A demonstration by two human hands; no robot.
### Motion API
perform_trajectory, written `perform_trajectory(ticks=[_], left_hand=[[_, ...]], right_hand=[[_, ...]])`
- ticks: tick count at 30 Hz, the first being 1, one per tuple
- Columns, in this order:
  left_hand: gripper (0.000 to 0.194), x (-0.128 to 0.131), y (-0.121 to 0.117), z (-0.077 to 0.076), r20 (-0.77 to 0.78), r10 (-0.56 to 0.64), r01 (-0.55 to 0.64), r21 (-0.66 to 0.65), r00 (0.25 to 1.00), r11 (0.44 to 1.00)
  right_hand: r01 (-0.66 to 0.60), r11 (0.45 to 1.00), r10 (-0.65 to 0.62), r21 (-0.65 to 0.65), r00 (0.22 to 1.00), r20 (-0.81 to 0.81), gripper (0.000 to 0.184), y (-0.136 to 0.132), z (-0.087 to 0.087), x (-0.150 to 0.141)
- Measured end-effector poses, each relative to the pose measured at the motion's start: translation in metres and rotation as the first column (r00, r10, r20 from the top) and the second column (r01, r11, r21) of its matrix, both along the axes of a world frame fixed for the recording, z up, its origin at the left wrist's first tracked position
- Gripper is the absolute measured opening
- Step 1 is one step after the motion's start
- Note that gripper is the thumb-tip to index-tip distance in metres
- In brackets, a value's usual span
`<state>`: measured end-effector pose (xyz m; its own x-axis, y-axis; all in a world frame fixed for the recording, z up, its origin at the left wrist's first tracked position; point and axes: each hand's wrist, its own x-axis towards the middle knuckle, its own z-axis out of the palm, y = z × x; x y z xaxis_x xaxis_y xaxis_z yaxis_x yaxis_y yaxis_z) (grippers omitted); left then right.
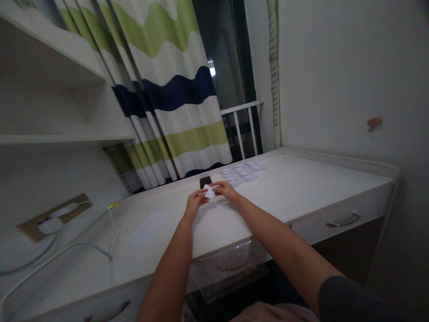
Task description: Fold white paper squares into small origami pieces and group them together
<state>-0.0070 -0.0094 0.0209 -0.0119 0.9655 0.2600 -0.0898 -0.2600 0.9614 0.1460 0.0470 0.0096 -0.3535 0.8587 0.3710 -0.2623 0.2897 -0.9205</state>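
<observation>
Between my two hands, above the white desk [214,237], is a small piece of folded white paper [209,192]. The fingers of my left hand [195,202] pinch its left side. My right hand [225,190] grips the opposite edge with thumb and fingers. Just behind the paper lies a black phone-like object [205,181], partly covered by my hands. Several small white folded paper pieces [241,173] lie in rows toward the back of the desk, beyond my right hand. Flat white paper sheets [148,228] rest on the desktop to the left of my left forearm.
A white cable [83,243] runs over the left of the desk from a charger [50,225] in a wall socket. Shelves [60,138] overhang the left side. A striped curtain [181,103] hangs behind. Drawer handles [343,220] stick out at the front.
</observation>
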Motion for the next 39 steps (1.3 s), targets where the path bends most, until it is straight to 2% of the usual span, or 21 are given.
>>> perform_trajectory(ticks=[7, 14, 20, 24, 29, 35, 39], left_hand=[[0.028, -0.001, 0.004, -0.001, 0.034, -0.011, 0.010, 0.022, 0.999, 1.000], [0.030, 0.001, 0.003, 0.000, 0.064, -0.016, 0.015, 0.017, 0.998, 1.000], [0.041, 0.003, 0.000, 0.001, -0.026, 0.049, -0.048, 0.048, 0.998, 0.998], [0.039, 0.005, -0.003, 0.002, -0.124, 0.078, -0.067, 0.090, 0.989, 0.994], [0.040, 0.007, -0.006, 0.005, -0.165, 0.075, -0.059, 0.100, 0.983, 0.993], [0.038, 0.008, -0.007, 0.007, -0.209, 0.106, -0.081, 0.128, 0.972, 0.989], [0.042, 0.007, -0.005, 0.005, -0.183, 0.138, -0.114, 0.134, 0.973, 0.984]], right_hand=[[0.028, 0.998, -0.027, 0.054, 1.000, -0.005, 0.033, -0.002, 0.002, -0.001], [0.046, 0.999, -0.046, 0.028, 0.999, -0.013, 0.020, -0.006, 0.007, -0.002], [0.047, 0.998, -0.048, 0.032, 0.998, 0.036, 0.015, -0.009, 0.007, -0.002], [0.025, 0.994, -0.035, 0.103, 0.994, 0.102, 0.017, -0.007, 0.004, -0.003], [0.038, 0.980, -0.063, 0.194, 0.990, 0.123, 0.022, -0.001, 0.001, -0.004], [0.045, 0.980, -0.072, 0.191, 0.988, 0.138, 0.027, 0.001, 0.000, -0.004], [0.052, 0.977, -0.088, 0.205, 0.981, 0.174, 0.031, 0.000, 0.001, -0.003]])
